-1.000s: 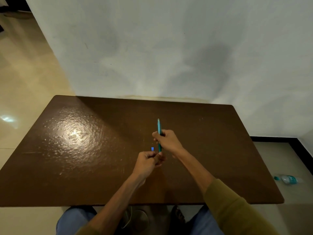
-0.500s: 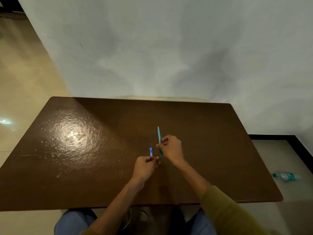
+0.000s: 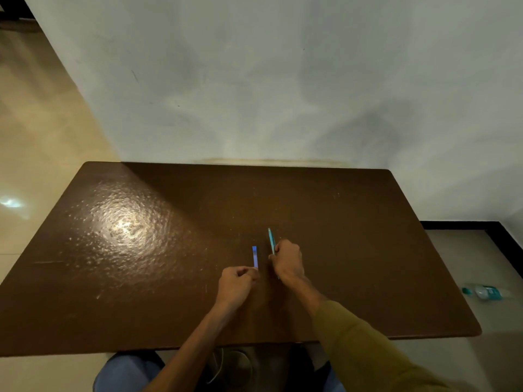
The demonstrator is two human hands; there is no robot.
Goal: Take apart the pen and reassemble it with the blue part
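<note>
A slim teal pen [image 3: 271, 240] points away from me over the brown table [image 3: 141, 292], and my right hand [image 3: 287, 260] is shut on its near end. Just left of it a short blue part [image 3: 255, 256] lies lengthwise, and the fingertips of my left hand [image 3: 237, 281] are closed at its near end. Whether the fingers pinch the blue part or only touch it cannot be told. The two hands are a few centimetres apart. The pen's near end is hidden inside my right fist.
The table butts against a pale wall [image 3: 283, 94]. A plastic water bottle [image 3: 485, 292] lies on the floor to the right of the table. My knees and a sandal [image 3: 235, 366] show below the near table edge.
Both hands have come down toward the table and drawn apart. The pen has sunk lower in my right hand, and more of the blue part shows beyond my left fingertips.
</note>
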